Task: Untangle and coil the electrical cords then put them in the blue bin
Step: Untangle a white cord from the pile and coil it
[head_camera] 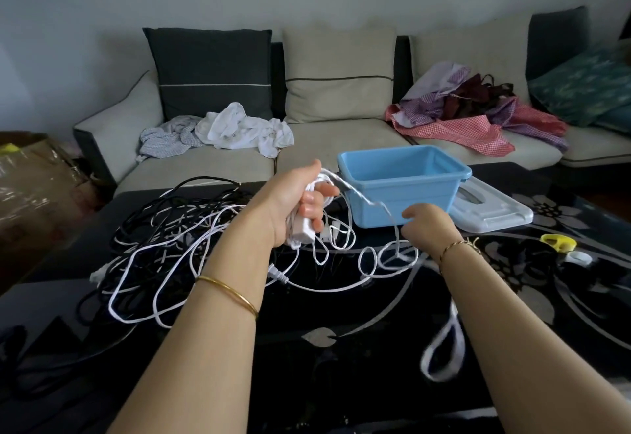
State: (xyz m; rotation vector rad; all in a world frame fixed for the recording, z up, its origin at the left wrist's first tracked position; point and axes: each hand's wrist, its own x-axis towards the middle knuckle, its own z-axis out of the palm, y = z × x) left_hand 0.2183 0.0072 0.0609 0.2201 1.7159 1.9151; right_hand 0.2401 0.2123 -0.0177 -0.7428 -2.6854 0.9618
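A tangle of white cords (164, 262) and black cords (150, 215) lies on the left half of the dark glass table (341, 348). My left hand (300, 201) grips a white adapter block (302, 232) with loops of white cord. From it a white cord strand (368, 199) runs right to my right hand (426, 225), which pinches it in front of the blue bin (403, 187). More white cord (386, 259) loops on the table below my hands, and a blurred loop (444, 348) hangs near my right forearm. The bin stands open with nothing visible inside.
A white bin lid (491, 211) lies right of the bin. A yellow object (558, 241) and a small white one (578, 257) sit at the table's right. Behind is a sofa (324, 146) with clothes piles. A cardboard box (30, 177) stands at left.
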